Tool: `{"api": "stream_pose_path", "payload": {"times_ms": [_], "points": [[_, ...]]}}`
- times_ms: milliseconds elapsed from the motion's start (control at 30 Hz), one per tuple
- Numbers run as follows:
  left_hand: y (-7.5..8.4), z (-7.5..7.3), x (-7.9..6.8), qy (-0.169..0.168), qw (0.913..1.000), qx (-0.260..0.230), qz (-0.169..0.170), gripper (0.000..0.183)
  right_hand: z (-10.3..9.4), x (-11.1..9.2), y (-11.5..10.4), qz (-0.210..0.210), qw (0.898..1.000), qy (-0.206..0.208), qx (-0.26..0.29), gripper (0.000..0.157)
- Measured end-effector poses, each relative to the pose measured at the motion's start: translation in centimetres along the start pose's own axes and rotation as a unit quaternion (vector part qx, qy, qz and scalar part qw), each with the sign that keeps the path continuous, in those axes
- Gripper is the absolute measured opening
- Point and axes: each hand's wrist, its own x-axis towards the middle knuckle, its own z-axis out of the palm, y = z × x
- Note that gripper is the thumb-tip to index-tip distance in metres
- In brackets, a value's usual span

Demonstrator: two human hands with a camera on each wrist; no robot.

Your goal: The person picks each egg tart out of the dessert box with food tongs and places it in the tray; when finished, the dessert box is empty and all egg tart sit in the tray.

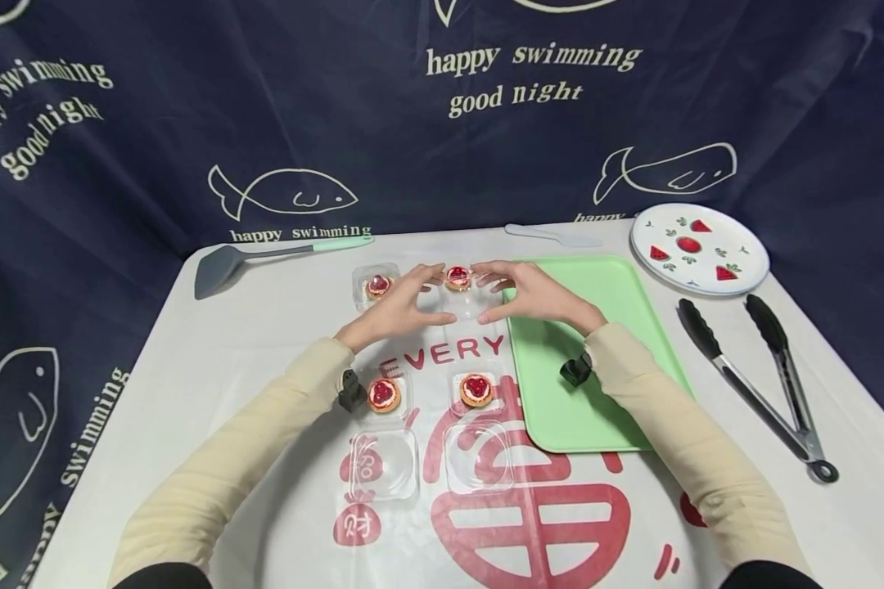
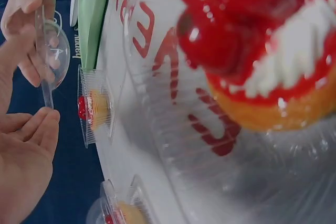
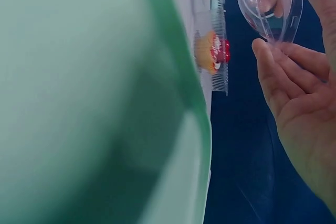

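Observation:
Both hands pinch a clear plastic domed lid (image 3: 268, 11) at its two sides, tilted up over the back right tray. The left hand (image 1: 405, 303) has its fingertips and thumb at the lid's left edge; the right hand (image 1: 534, 293) grips the right edge. In that tray sits a cherry tart (image 1: 457, 279) with red berries and white cream. Another tart (image 1: 379, 285) lies in a clear box (image 1: 358, 296) at back left, its lid apparently down. Nearer me, two tarts, one left (image 1: 384, 396) and one right (image 1: 476, 391), sit in boxes whose lids lie folded open towards me.
A green tray (image 1: 597, 368) lies under the right forearm. Further right are a watermelon-patterned plate (image 1: 700, 249) and black-tipped tongs (image 1: 762, 393). At the back are a grey spatula (image 1: 221, 266) and a pale plastic knife (image 1: 552, 236).

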Motion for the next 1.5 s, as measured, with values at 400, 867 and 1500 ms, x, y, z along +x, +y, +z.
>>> {"api": "stream_pose_path", "payload": {"times_ms": [400, 867, 1500], "points": [[-0.1, 0.7, -0.3, -0.047, 0.9939, 0.1, 0.0, 0.077, 1.3, 0.0, -0.6, -0.038, 0.992, -0.016, -0.115, 0.079], [-0.3, 1.4, -0.4, -0.105, 0.9883, 0.108, -0.026, 0.083, 2.5, -0.3, -1.3, -0.026, 0.979, -0.053, -0.193, 0.078], [-0.9, -1.4, -1.9, -0.03, 0.9975, 0.058, -0.026, 0.079, 0.3, 0.9, -3.3, -0.001, 0.995, -0.011, -0.1, 0.068]]}}
